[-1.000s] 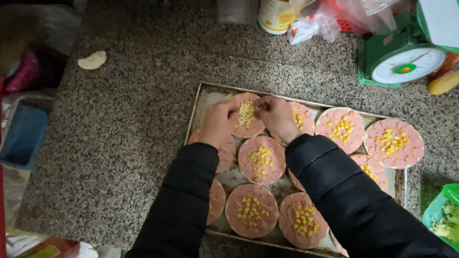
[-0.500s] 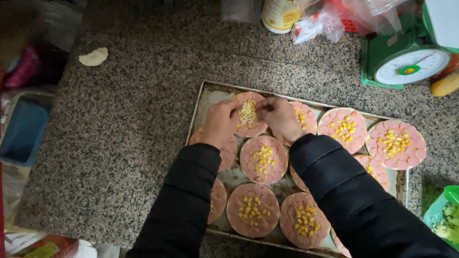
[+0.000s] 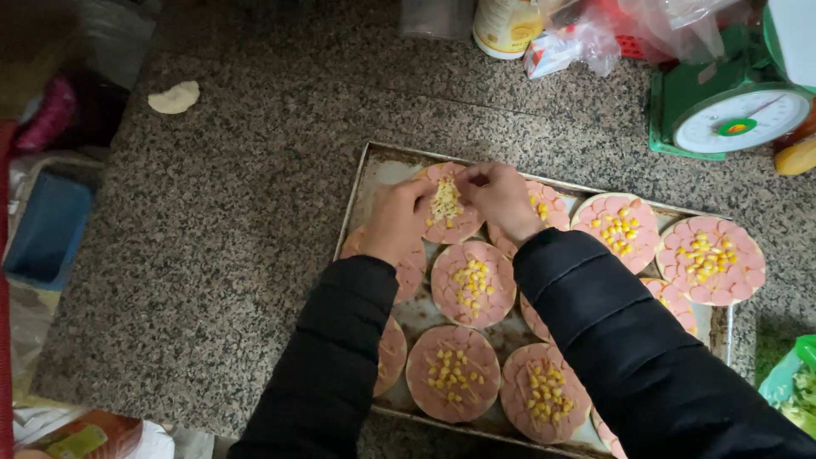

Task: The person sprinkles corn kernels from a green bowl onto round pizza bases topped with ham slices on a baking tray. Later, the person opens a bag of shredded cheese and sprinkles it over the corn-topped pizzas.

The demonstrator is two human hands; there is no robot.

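Far off to the left hand's outer side, a scrap of pale dough [image 3: 174,96] lies alone on the speckled stone bench [image 3: 229,255]. The left hand [image 3: 395,219] rests, fingers curled, on the near edge of a small round pizza [image 3: 449,204], steadying it in the far left corner of the metal tray [image 3: 365,174]. Just beside it, the right hand [image 3: 500,197] has its fingertips pinched together over the same round; I cannot tell what, if anything, is between them, though pale shreds lie on the corn there. That round looks soft and light: raw dough under pink sausage slices, loose kernels on top. Best lifted from beneath the rim, never by the topping. Beyond the right hand, more corn-topped rounds [image 3: 710,259] fill the tray, and a green kitchen scale [image 3: 731,102] stands past them.
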